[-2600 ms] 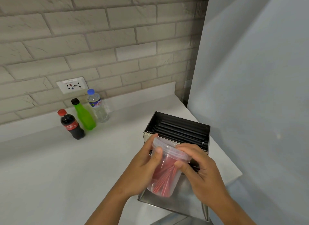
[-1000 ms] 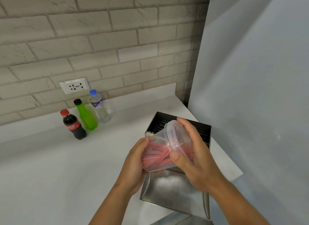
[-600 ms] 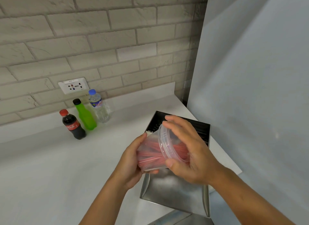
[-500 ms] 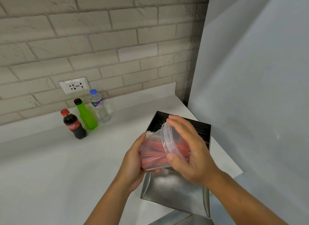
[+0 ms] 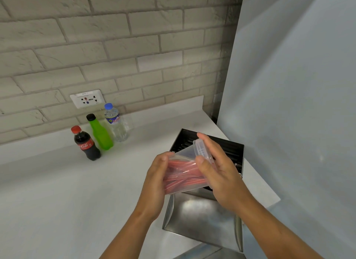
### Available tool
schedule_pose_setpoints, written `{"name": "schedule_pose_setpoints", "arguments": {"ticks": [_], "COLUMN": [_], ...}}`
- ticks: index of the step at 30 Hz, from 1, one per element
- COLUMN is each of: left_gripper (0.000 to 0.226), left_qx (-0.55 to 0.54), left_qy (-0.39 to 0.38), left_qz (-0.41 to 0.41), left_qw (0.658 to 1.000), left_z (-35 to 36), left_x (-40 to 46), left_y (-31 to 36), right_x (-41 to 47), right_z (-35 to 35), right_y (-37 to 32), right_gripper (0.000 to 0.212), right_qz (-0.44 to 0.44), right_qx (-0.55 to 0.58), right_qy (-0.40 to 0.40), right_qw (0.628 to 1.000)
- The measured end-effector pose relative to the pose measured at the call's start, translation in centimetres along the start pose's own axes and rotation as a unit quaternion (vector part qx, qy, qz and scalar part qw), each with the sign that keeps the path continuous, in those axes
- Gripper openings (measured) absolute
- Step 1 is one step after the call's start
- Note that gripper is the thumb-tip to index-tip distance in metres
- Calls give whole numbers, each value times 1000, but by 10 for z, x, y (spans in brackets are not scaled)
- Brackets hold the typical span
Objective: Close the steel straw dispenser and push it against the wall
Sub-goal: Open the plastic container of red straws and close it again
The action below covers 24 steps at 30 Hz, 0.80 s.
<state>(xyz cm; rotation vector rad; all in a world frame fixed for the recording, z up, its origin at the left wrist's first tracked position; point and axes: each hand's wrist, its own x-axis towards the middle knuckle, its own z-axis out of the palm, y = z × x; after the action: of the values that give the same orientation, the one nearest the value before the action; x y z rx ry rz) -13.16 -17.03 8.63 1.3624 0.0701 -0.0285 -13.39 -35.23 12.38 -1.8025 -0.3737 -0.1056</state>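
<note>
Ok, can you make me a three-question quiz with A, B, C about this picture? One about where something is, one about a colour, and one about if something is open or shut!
1. Where do the three bottles stand?
A. Inside the steel box
B. On the counter near the wall socket
C. On the floor

2. What colour are the straws in the tub?
A. Red
B. Blue
C. Yellow

3. The steel straw dispenser is:
A. Shut
B. Open
C. Upside down

Answers:
1 B: the cola bottle, green bottle and water bottle stand below the wall socket.
2 A: the clear tub, held by the left hand and right hand, shows red straws.
3 B: the steel straw dispenser lid lies folded down.
</note>
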Motion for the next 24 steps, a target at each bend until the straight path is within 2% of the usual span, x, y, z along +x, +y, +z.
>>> {"name": "schedule_pose_setpoints", "arguments": {"ticks": [2, 6, 9, 11, 14, 17, 19, 24], "left_gripper": [67, 66, 76, 73, 61, 52, 51, 50], "left_qx": [-22, -38, -72, -71, -57, -39, -15, 16], "left_qy": [-2, 17, -38, -56, -43, 14, 33, 57], "left_qz": [-20, -80, -151, -160, -128, -54, -6, 62], "left_qw": [1000, 996, 985, 983, 989, 998, 999, 996], "left_z": [2, 6, 4, 3, 7, 12, 14, 15], "left_x": [1, 7, 9, 9, 10, 9, 7, 3], "left_y": [3, 10, 13, 10, 7, 5, 4, -3], "right_x": [1, -2, 0, 3, 7, 6, 5, 1], "right_z": [1, 5, -2, -8, -9, -3, 2, 7], "right_y": [-1, 5, 11, 12, 10, 6, 3, -6], "right_gripper": [58, 56, 61, 64, 60, 53, 53, 52], "right_qz": [-9, -94, -176, -191, -172, -110, -72, -43], "right_qx": [8, -44, -112, -115, -97, -41, -5, 17], "right_qy": [8, 34, -3, -23, -2, 30, 45, 58], "right_qw": [1000, 994, 978, 975, 980, 993, 996, 997]}}
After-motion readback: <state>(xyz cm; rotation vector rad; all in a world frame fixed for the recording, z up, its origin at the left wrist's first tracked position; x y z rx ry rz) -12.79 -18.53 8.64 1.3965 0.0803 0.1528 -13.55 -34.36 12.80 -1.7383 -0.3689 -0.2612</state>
